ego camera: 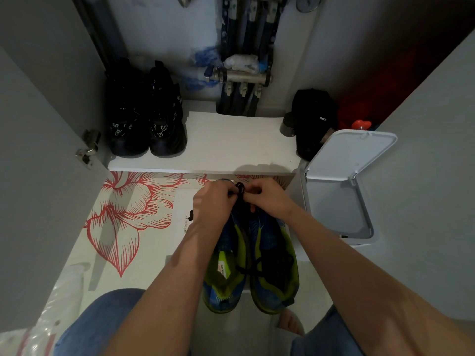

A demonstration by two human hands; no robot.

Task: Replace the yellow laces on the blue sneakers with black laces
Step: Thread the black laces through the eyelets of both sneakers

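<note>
Knees: legs in jeans (102, 322) fill the bottom edge, well nearer than the hands.
Blue sneakers (272, 242): they sit side by side between the forearms, heels toward the person and toes away. Their long axis runs straight out to the hands.
Loose strands (257, 265): dark lace crosses the right sneaker's collar, nearer than the hands.
Hands: the left hand (213, 201) and right hand (270, 199) are close together over the toe end. Each pinches the black lace (239, 188), and a small loop stands between them.
Reach: both hands are equally near, so any pull likely runs back along the shoe.
Hidden: the hands cover the eyelets and toes, so I cannot tell which sneaker the loop belongs to. No yellow lace can be made out.
Beyond: the white bin (336, 201) stands just right of the right hand, lid up. The black shoes (146, 119) sit on the shelf (226, 140), far left.
</note>
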